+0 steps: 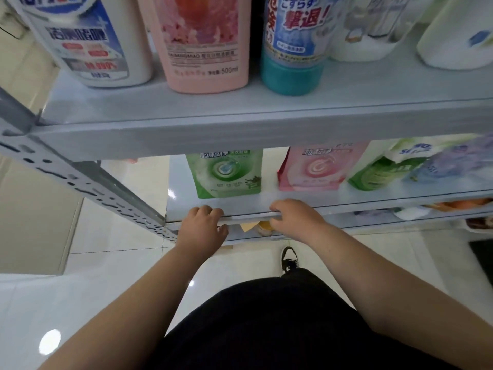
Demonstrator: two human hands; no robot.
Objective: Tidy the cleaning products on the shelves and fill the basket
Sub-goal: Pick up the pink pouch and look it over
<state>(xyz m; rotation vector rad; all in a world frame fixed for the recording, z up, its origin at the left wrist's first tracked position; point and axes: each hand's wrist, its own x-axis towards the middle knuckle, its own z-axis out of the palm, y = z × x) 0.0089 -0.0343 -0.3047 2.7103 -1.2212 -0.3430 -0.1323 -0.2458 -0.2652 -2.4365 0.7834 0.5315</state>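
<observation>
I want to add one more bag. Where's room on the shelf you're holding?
Bare shelf lies left of the green pouch, and there's a gap between it and the pink pouch. Right of that, the other pouches crowd together.

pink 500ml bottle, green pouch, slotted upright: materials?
Pink bottle: likely rigid plastic, matte, smooth moulded walls. Green pouch: flexible film, glossy, slightly creased. Slotted upright: probably painted metal, grey, punched slots.
</observation>
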